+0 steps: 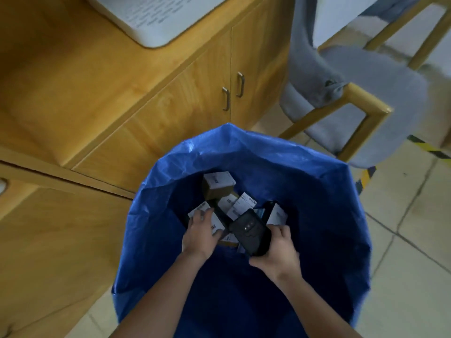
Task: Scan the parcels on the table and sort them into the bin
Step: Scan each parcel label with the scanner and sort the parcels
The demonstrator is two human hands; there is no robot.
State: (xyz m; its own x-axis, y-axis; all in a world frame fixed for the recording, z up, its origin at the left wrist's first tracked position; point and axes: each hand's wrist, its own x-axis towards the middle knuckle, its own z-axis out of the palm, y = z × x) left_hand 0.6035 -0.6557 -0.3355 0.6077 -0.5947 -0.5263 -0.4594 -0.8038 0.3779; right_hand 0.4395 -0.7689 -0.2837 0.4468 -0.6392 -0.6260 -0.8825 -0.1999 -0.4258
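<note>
A bin lined with a blue plastic bag (pixel 317 203) fills the lower middle of the head view. Several small parcels with white labels lie at its bottom, among them a brown box (pixel 218 185). My left hand (pixel 201 234) reaches down inside the bin and grips a white-labelled parcel (pixel 214 222) from above. My right hand (pixel 277 254) is also inside the bin, closed around a black handheld scanner (pixel 251 234) that points down at the parcels.
A wooden cabinet (pixel 151 98) with two metal handles stands to the left and behind the bin. A white device (pixel 151 18) rests on its top. A grey padded chair (pixel 361 98) with wooden arms stands at the right on the tiled floor.
</note>
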